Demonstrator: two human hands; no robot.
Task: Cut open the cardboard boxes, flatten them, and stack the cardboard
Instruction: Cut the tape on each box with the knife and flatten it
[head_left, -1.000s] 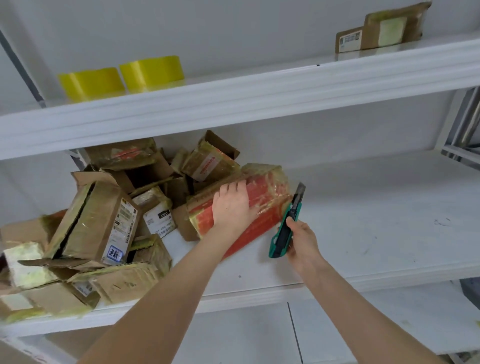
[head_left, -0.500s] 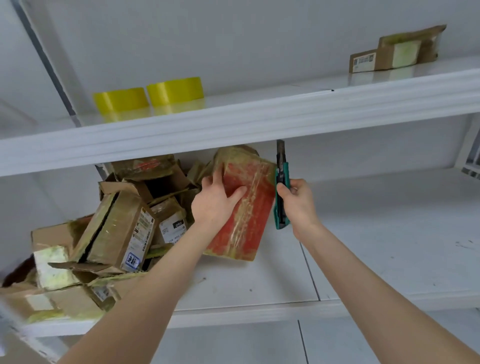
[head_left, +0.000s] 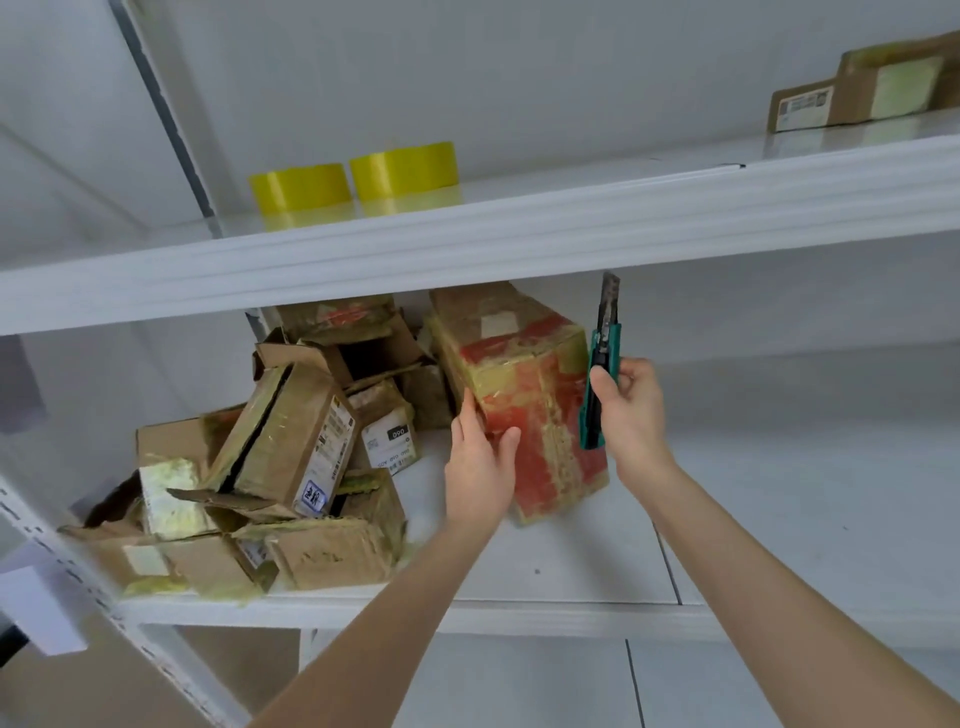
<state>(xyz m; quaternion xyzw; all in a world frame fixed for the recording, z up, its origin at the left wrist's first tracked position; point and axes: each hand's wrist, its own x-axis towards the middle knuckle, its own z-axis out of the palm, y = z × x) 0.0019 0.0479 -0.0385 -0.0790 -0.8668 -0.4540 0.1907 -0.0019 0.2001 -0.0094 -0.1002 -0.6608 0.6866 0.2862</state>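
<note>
A red and brown taped cardboard box stands upright on end on the white middle shelf. My left hand grips its lower left edge, thumb on the red front face. My right hand holds a green utility knife just right of the box, blade pointing up. To the left lies a heap of several worn, taped cardboard boxes.
On the upper shelf sit two yellow tape rolls at the left and flattened cardboard at the far right. The upper shelf's edge hangs right above the knife tip. A shelf upright runs down the left.
The red box has gone from lying on its side to standing on end, turned by my left hand. My right hand raised the knife upright beside it.
</note>
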